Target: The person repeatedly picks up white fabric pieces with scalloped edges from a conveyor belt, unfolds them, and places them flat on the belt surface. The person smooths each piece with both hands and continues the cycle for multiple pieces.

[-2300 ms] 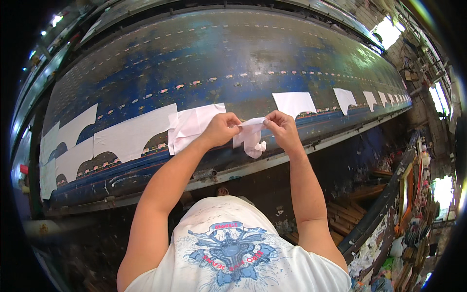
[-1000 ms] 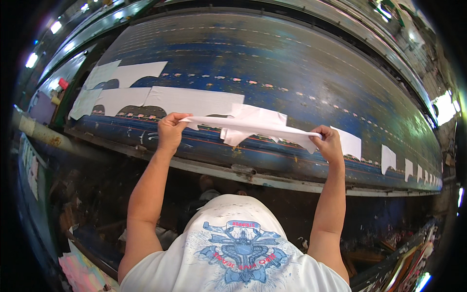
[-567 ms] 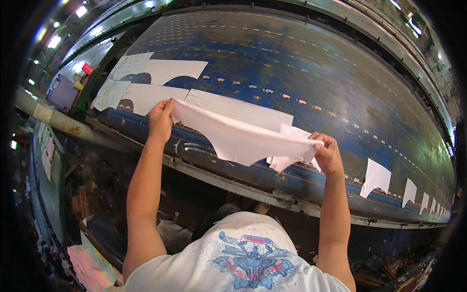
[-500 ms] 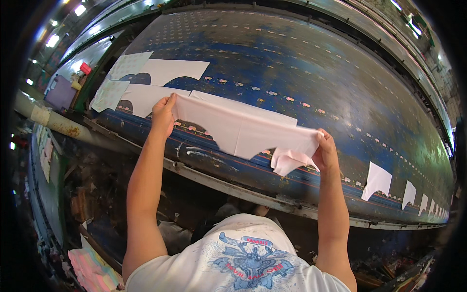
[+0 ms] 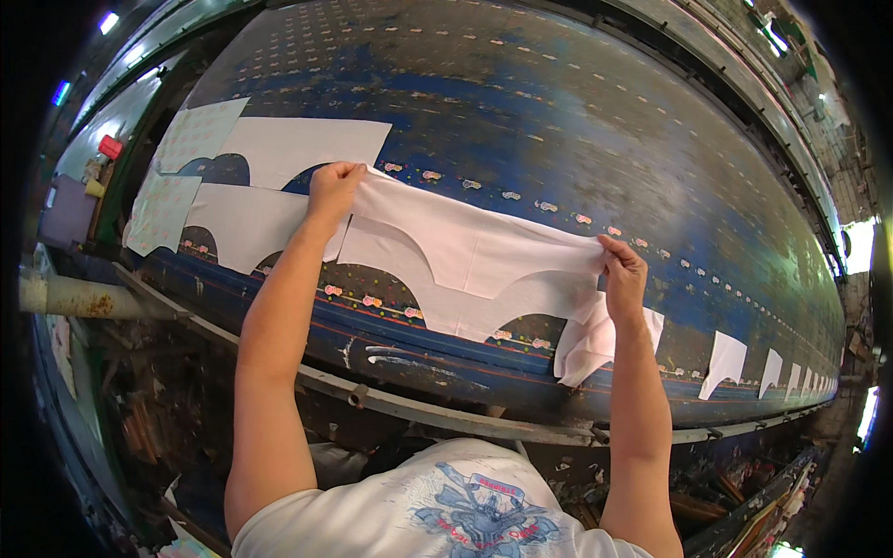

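Note:
My left hand (image 5: 331, 193) pinches the upper left corner of a pale white cut fabric piece (image 5: 470, 232), and my right hand (image 5: 625, 277) pinches its upper right corner, holding it stretched with curved cut-outs along its lower edge. It overlaps a similar flat piece (image 5: 465, 316) on the long, paint-stained blue-grey table (image 5: 521, 102). A loosely folded pale piece (image 5: 577, 353) lies beside and partly behind my right wrist. To the left lie more white pieces (image 5: 237, 232) and pale green patterned pieces (image 5: 177, 135) on the table.
A row of small white pieces (image 5: 721, 363) runs toward the far right. Small printed shapes dot the table in lines. A metal rail (image 5: 446, 418) follows its near edge. A rusty pipe (image 5: 70, 296), red container (image 5: 110, 147) and purple box (image 5: 70, 209) sit at left; scrap clutter is below right.
My hands spread apart with the fabric stretched between them, then moved farther up over the table, laying it across a piece there. The view has swung, shifting the table in frame.

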A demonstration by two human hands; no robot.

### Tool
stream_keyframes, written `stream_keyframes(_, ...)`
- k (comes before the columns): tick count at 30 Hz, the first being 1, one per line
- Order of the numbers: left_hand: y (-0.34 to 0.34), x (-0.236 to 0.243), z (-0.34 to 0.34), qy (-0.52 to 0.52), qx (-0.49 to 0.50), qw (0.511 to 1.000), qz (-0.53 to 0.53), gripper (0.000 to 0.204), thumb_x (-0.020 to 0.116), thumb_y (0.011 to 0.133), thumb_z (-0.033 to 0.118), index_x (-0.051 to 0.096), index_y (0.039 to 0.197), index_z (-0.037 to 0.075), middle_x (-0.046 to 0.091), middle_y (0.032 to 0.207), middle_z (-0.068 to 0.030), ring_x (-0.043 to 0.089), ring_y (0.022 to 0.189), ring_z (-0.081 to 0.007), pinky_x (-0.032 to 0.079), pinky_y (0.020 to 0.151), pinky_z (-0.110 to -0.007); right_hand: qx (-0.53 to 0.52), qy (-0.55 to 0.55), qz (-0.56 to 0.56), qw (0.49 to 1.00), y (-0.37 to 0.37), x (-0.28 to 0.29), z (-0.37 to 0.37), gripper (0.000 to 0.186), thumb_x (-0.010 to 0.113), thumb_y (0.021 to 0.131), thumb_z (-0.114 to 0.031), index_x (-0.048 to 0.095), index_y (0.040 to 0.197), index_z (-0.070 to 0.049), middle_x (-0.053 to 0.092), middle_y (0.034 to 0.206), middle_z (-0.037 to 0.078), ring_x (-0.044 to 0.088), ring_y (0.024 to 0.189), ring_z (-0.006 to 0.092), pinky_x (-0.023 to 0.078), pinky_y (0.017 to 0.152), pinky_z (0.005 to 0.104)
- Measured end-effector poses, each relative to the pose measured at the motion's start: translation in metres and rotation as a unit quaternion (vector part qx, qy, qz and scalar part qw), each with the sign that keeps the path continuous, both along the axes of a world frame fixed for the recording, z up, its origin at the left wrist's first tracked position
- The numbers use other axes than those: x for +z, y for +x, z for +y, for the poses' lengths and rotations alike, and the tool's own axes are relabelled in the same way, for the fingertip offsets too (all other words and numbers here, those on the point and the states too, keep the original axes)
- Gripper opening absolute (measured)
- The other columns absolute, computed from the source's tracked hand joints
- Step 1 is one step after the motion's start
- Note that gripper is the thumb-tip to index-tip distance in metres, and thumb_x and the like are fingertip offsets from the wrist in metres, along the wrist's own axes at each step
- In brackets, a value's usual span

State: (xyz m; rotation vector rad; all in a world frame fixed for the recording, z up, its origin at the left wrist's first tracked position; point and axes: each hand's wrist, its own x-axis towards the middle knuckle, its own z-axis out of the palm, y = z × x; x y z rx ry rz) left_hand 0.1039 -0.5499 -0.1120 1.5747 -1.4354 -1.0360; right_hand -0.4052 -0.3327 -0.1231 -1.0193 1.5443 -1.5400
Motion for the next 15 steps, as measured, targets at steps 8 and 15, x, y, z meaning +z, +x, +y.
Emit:
stream_keyframes(8, -0.017, -0.024, -0.051, -0.194, -0.038, 0.969, -0.15, 0.018, 0.078, 0.1, 0.016, 0.082, 0.108, 0.001, 0.084, 0.097, -0.0136, 0.079, 0.089, -0.022, 0.06, 0.081, -0.034, -0.09, 0.05, 0.023, 0.994, 0.002, 0.026, -0.03, 0.028, 0.069, 0.108, -0.007, 0.074, 0.136, -0.002, 0.072, 0.097, 0.001, 0.061, 0.077, 0.0075, 0.053, 0.068, 0.0254)
stream_keyframes(15, -0.028, -0.03, -0.077, -0.209, -0.011, 0.953, -0.218, 0.017, 0.077, 0.099, 0.019, 0.083, 0.105, 0.005, 0.082, 0.104, -0.0152, 0.077, 0.101, -0.0319, 0.059, 0.092, -0.042, -0.021, 0.015, -0.003, 1.0, -0.053, -0.006, -0.038, 0.023, 0.066, 0.103, 0.002, 0.081, 0.12, -0.001, 0.069, 0.093, -0.001, 0.061, 0.079, 0.0069, 0.054, 0.073, 0.0259)
